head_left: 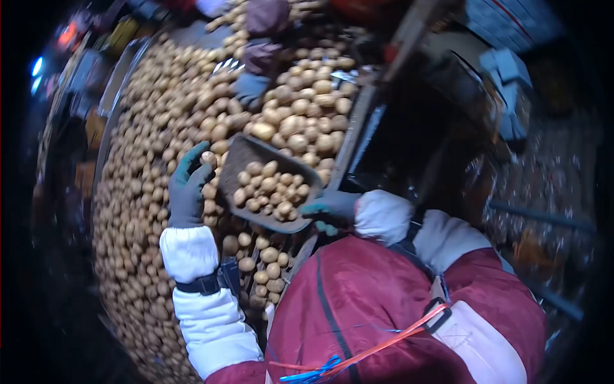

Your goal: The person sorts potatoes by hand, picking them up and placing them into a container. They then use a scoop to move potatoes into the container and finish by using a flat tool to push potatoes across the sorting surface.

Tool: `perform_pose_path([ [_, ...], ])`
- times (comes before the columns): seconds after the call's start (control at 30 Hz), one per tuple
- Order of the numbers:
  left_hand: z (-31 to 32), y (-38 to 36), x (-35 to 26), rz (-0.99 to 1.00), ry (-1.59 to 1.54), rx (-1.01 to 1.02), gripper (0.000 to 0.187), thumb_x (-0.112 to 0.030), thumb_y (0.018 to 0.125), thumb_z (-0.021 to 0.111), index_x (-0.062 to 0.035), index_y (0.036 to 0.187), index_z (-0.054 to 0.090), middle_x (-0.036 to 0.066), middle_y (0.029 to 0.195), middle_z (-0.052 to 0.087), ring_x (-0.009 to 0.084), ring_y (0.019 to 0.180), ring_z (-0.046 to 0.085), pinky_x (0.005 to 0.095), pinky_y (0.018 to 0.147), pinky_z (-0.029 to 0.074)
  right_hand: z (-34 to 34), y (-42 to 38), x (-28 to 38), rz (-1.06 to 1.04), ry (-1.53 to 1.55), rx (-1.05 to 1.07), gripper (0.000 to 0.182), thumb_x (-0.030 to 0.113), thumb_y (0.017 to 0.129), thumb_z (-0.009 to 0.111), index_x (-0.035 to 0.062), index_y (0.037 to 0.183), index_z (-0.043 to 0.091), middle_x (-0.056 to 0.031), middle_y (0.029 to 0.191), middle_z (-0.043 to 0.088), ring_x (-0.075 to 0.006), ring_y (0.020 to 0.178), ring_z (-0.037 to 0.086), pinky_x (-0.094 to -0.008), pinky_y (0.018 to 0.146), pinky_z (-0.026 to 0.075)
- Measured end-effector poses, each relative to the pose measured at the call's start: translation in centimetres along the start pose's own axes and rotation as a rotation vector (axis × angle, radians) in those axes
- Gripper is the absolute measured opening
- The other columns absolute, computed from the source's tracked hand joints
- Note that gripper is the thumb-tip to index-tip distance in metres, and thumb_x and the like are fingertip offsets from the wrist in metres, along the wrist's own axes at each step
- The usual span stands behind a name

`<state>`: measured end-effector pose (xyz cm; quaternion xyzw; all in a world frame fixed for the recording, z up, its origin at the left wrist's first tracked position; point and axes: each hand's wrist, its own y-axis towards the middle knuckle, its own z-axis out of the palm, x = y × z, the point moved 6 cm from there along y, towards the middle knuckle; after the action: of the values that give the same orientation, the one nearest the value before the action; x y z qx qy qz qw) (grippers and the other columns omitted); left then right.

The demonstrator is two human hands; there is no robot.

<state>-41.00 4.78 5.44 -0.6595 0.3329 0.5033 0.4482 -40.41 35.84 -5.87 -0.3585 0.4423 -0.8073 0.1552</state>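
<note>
Dim, cluttered workplace, black around the curved edges of the frame, with a broad bed of potatoes [137, 230] spread from the upper centre down the left side. Nearest, across the bottom centre and lower right, a burgundy garment [364, 281] crossed by an orange strap [390, 334], with a blue tie [313, 375] beside the strap's lower end. At the lower left, a white quilted sleeve [208, 326] with a black band [199, 284] around it.

Below the centre, loose potatoes [261, 262] on a dark surface. Just right of centre, grips the near right corner of a dark tray [242, 152] with the gloved right hand [339, 206], fingers bent at the rim and partly hidden. Lies askew at the centre of the frame, bearing a cluster of small potatoes [272, 189] toward the right hand. Left of the tray, pinches a single potato [208, 158] between thumb and fingers of the gloved left hand [187, 192], otherwise loosely curved.

Beyond, at the upper centre, larger potatoes [313, 96] and another person's gloved hand [252, 86] below a purple sleeve [263, 54]; too blurred to tell any hold. Farther off, pale boxes [511, 96] at the upper right and a bright light [37, 66] at the upper left.
</note>
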Motion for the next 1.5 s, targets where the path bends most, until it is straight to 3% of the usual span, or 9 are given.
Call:
perform_pose_path([
  [0.17, 12.9, -0.7, -3.3, 0.011, 0.161, 0.252, 0.044, -0.006, 0.089, 0.066, 0.0012, 0.133, 0.059, 0.006, 0.118, 0.066, 0.0117, 0.101, 0.062, 0.025, 0.087, 0.051, -1.0, -1.9, -0.6, -0.226, -0.116, 0.033, 0.033, 0.036, 0.086, 0.065, 0.005, 0.077, 0.068, -0.0062, 0.063, 0.063, -0.0179, 0.051, 0.06, -0.0334, 0.047, 0.049],
  [0.33, 27.3, -4.7, -4.1, -0.026, 0.16, 0.61, 0.037, -0.01, 0.089, 0.068, 0.001, 0.125, 0.063, 0.006, 0.108, 0.067, 0.0107, 0.096, 0.061, 0.0262, 0.086, 0.05, -3.6, -9.4, -2.5, -0.945, -0.527, -0.232, 0.024, 0.026, 0.086, 0.063, 0.0049, 0.074, 0.065, -0.0066, 0.064, 0.063, -0.0189, 0.056, 0.061, -0.0353, 0.051, 0.05],
  [0.6, 34.4, -9.0, -1.4, -0.121, 0.058, 0.792, 0.037, -0.008, 0.085, 0.071, 0.0034, 0.119, 0.064, 0.01, 0.107, 0.065, 0.0155, 0.099, 0.065, 0.0281, 0.088, 0.051, -2.2, -9.7, -4.9, -1.114, -0.322, -0.284, 0.018, 0.009, 0.085, 0.06, 0.0047, 0.068, 0.061, -0.0074, 0.067, 0.062, -0.0205, 0.066, 0.064, -0.0382, 0.059, 0.052],
  [0.83, 41.1, -17.9, -4.0, 0.227, 0.08, 1.136, 0.057, -0.021, 0.086, 0.074, 0.001, 0.135, 0.055, 0.021, 0.125, 0.063, 0.0277, 0.111, 0.065, 0.0371, 0.095, 0.051, 0.0, -13.0, -5.7, -1.241, -0.727, -0.527, 0.019, 0.009, 0.087, 0.059, 0.0042, 0.068, 0.063, -0.0098, 0.068, 0.063, -0.0211, 0.065, 0.064, -0.0391, 0.059, 0.052],
  [1.03, 29.3, -13.1, -1.4, 0.069, 0.066, 0.687, 0.057, -0.011, 0.09, 0.071, -0.002, 0.142, 0.049, 0.013, 0.137, 0.056, 0.0218, 0.116, 0.061, 0.0325, 0.098, 0.049, 1.8, -12.8, -4.7, -1.249, -1.039, -0.659, 0.021, 0.01, 0.088, 0.057, 0.0037, 0.069, 0.064, -0.0119, 0.069, 0.063, -0.0217, 0.065, 0.064, -0.0399, 0.059, 0.052],
  [1.1, 20.9, -11.9, 1.6, 0.056, 0.106, 0.453, 0.053, -0.005, 0.092, 0.068, -0.0012, 0.142, 0.049, 0.01, 0.135, 0.057, 0.0186, 0.115, 0.061, 0.0304, 0.098, 0.05, 1.5, -11.9, -5.5, -1.41, -0.424, -0.951, 0.022, 0.013, 0.09, 0.053, 0.0054, 0.081, 0.071, -0.0068, 0.078, 0.067, -0.0163, 0.07, 0.067, -0.0333, 0.061, 0.054],
  [1.17, 12.2, -13.5, 3.0, 0.088, 0.185, 0.206, 0.049, -0.009, 0.094, 0.067, -0.0006, 0.14, 0.052, 0.01, 0.133, 0.058, 0.0172, 0.114, 0.059, 0.0301, 0.097, 0.049, 1.5, -0.1, -1.7, -0.712, 0.035, -0.171, 0.034, 0.038, 0.089, 0.065, 0.0049, 0.086, 0.071, -0.0057, 0.069, 0.067, -0.0182, 0.058, 0.063, -0.0329, 0.053, 0.052],
  [1.2, 7.6, -15.0, 3.9, 0.073, 0.227, 0.084, 0.048, -0.011, 0.094, 0.067, -0.0007, 0.139, 0.053, 0.01, 0.131, 0.058, 0.0167, 0.112, 0.059, 0.0299, 0.096, 0.049, 1.9, 0.9, -2.6, -0.327, 0.199, -0.161, 0.035, 0.04, 0.089, 0.064, 0.0062, 0.086, 0.072, -0.006, 0.066, 0.066, -0.0168, 0.052, 0.061, -0.0293, 0.049, 0.05],
  [1.5, -21.4, -37.5, 20.5, -0.06, 0.536, -0.781, 0.049, -0.018, 0.087, 0.071, 0.001, 0.13, 0.059, 0.018, 0.127, 0.058, 0.0304, 0.119, 0.056, 0.0386, 0.104, 0.044, 1.1, 2.9, -3.2, -0.183, 0.253, -0.094, 0.026, 0.042, 0.093, 0.065, 0.0156, 0.09, 0.066, -0.0015, 0.063, 0.06, -0.0195, 0.045, 0.055, -0.0339, 0.042, 0.045],
])
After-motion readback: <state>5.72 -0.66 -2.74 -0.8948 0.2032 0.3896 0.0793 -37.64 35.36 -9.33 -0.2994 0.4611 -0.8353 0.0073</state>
